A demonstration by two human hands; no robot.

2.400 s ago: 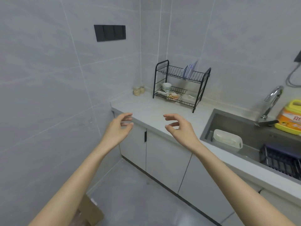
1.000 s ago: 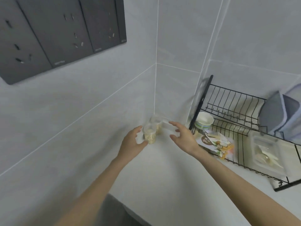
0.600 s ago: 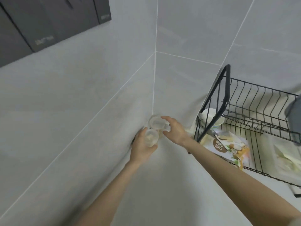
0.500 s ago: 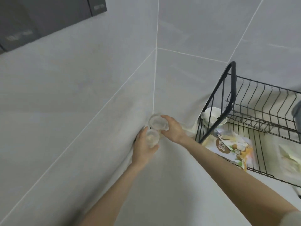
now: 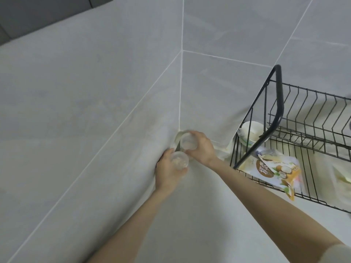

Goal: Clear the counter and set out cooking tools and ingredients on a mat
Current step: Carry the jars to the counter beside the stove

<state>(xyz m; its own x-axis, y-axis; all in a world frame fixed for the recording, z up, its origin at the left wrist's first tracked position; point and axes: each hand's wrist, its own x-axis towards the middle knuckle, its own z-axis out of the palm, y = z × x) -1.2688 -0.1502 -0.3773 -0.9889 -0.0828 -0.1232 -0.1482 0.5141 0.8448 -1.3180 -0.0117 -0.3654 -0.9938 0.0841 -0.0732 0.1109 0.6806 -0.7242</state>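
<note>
Two small jars gripped in the counter's [image 5: 190, 224] back corner
Left hand [image 5: 168, 172] curls round the nearer clear jar [image 5: 179, 160]; right hand [image 5: 202, 149] wraps the farther jar [image 5: 188, 142]; wire rack [image 5: 277, 103] just beside.

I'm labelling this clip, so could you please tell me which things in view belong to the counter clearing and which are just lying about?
In the job: left hand gripping the nearer clear jar; right hand gripping the corner clear jar; counter.
Lying about: black wire dish rack; white bowl; coconut snack pouch.
</note>
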